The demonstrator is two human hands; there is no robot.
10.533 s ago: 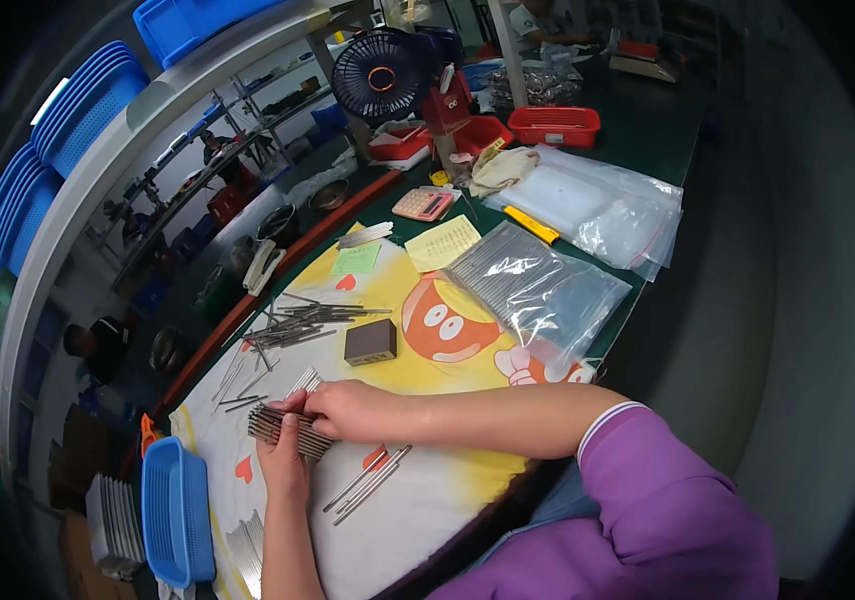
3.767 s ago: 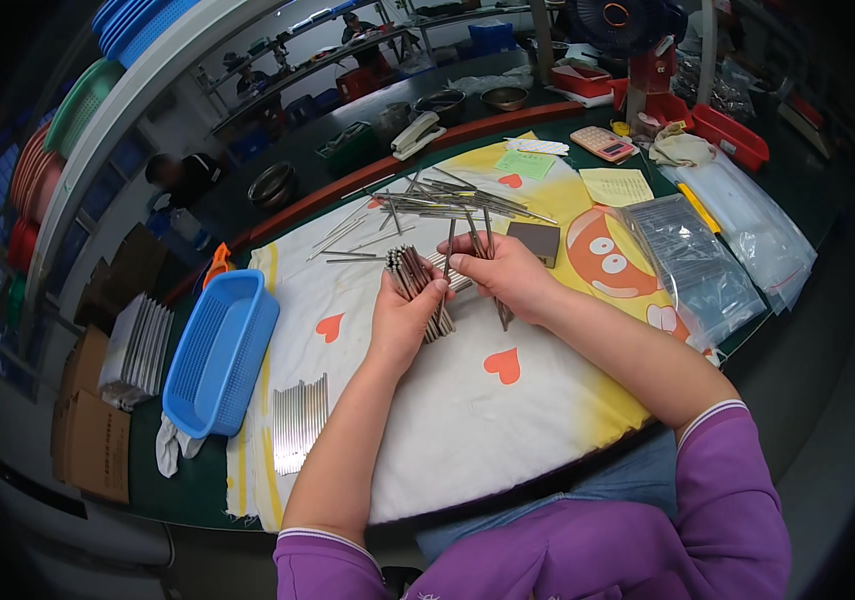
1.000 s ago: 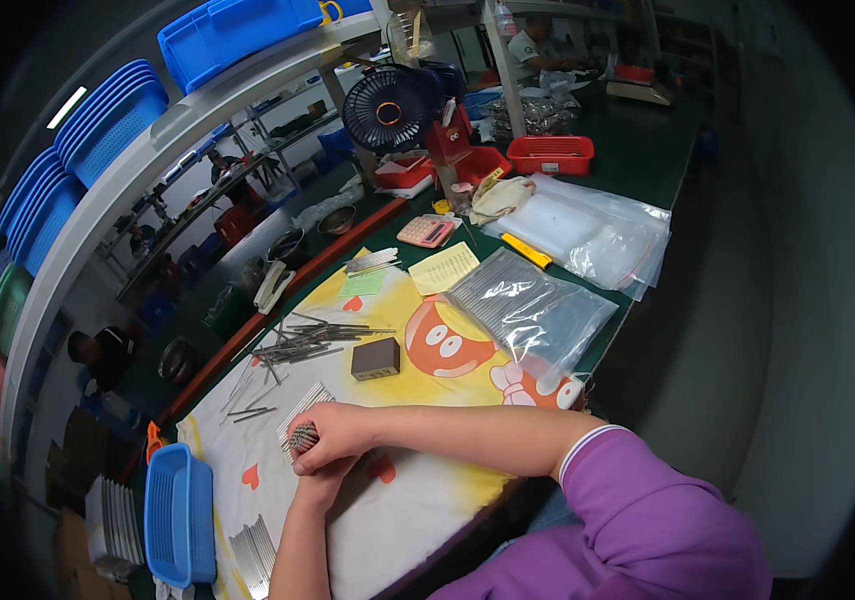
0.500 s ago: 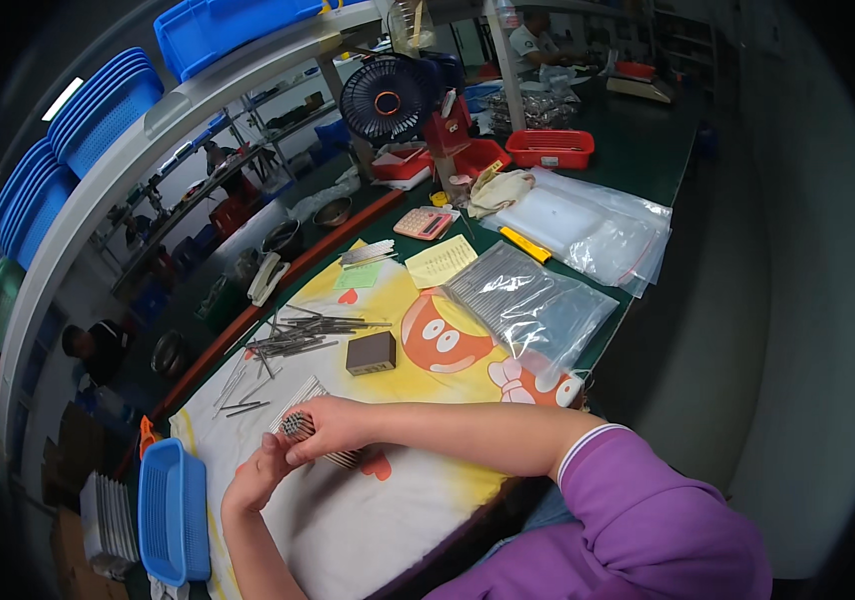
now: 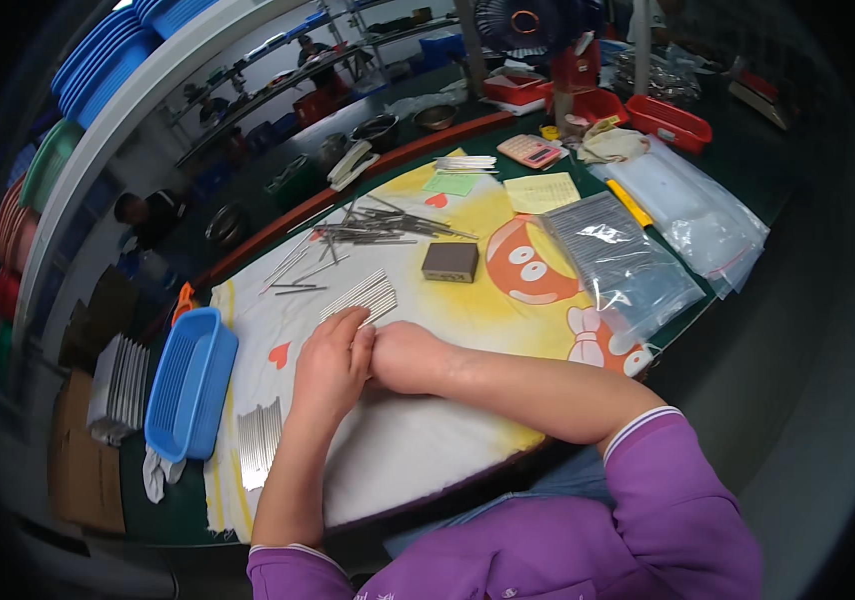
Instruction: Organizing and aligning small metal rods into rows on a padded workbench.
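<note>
My left hand (image 5: 332,362) and my right hand (image 5: 408,357) are pressed together over the cloth, fingers curled inward. Whatever lies between them is hidden by the backs of my hands and by my fingers. Just beyond my left fingertips is a row of thin silvery metal rods (image 5: 372,292), side by side; its near end goes out of sight under my hands. A second neat row of rods (image 5: 261,446) lies left of my left forearm. Farther off, darker loose rods (image 5: 373,228) are heaped crosswise, with a brown block (image 5: 451,262) to their right.
A blue plastic basket (image 5: 191,385) stands at the left edge. The printed cloth (image 5: 398,455) covers the table. To the right are a clear bag of rods (image 5: 618,260), a yellow cutter (image 5: 630,202), paper notes (image 5: 542,192) and a calculator (image 5: 530,151). A fan (image 5: 524,22) stands behind.
The view has shifted, bringing the left-hand row of rods into sight. The bundle of rods whose ends showed in my right hand is now hidden, and my left hand has closed in against the right.
</note>
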